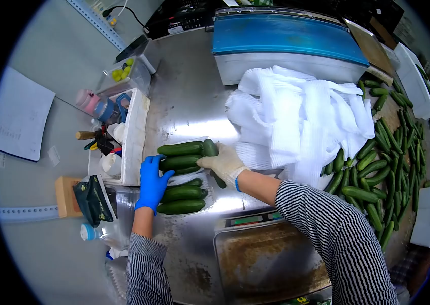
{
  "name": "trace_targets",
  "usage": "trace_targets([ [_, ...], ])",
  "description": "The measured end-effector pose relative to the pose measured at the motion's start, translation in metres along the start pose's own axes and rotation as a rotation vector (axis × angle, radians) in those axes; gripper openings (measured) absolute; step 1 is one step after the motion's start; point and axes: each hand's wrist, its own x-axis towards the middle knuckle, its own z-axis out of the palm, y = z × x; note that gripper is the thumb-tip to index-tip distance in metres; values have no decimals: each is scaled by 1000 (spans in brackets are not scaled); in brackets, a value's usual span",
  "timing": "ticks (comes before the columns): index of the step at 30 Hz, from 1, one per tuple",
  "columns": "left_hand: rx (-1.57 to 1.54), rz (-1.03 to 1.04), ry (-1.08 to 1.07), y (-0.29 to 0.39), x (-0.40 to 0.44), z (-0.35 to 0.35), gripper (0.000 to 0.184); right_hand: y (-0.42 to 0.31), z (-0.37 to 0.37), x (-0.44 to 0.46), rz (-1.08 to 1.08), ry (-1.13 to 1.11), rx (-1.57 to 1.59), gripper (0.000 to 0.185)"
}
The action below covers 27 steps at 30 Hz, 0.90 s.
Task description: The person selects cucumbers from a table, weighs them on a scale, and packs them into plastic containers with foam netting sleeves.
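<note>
Two groups of dark green cucumbers lie on the metal table, one group (180, 148) farther back and one (181, 206) nearer me, with thin white netting under them. My left hand (153, 182), in a blue glove, rests at the left ends of the back group, its fingers apart at a cucumber (177, 162). My right hand (223, 163), in a pale knit glove, is closed round a cucumber (210, 148) at the right ends of that group. Another cucumber (218, 179) shows just below the right fingers.
White foam netting (296, 117) is heaped right of centre, before a blue-topped box (291, 38). Many loose cucumbers (377, 173) lie at the right. A foam box (134, 132) of bottles and tools stands left. A stained scale tray (271, 259) is in front.
</note>
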Motion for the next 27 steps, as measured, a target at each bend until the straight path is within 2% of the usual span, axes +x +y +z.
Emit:
trace_targets([
  [2, 63, 85, 19, -9, 0, 3, 50, 6, 6, 5, 6, -12, 116, 51],
  [6, -60, 157, 56, -11, -5, 3, 43, 8, 7, 5, -48, -78, 301, 43],
  [10, -283, 42, 61, -23, -19, -1, 39, -14, -6, -12, -6, -122, 191, 43],
  [13, -694, -248, 10, -19, -19, -11, 35, -9, -12, -6, 30, 155, 5, 39],
  [14, -675, -240, 41, -33, -16, -5, 32, -4, -11, -1, 28, 168, 72, 37],
  [17, -886, -345, 5, -50, -6, 1, 33, -5, -7, 10, 116, 50, 63, 38],
  [18, -881, -338, -20, -54, -1, 4, 33, 4, -2, 19, 84, 50, 3, 36],
  [21, -1031, -448, -58, -44, 10, 3, 36, 13, 1, 35, 72, 57, -108, 41],
  [22, -1005, -498, -12, -40, 12, 3, 40, 15, 2, 39, 52, 84, -179, 41],
  [24, -1013, -524, -101, -43, 20, 1, 49, 17, 7, 44, 10, 137, -322, 42],
  [27, -1071, -560, -125, -55, 28, 7, 61, 13, 9, 44, 44, 164, -312, 42],
])
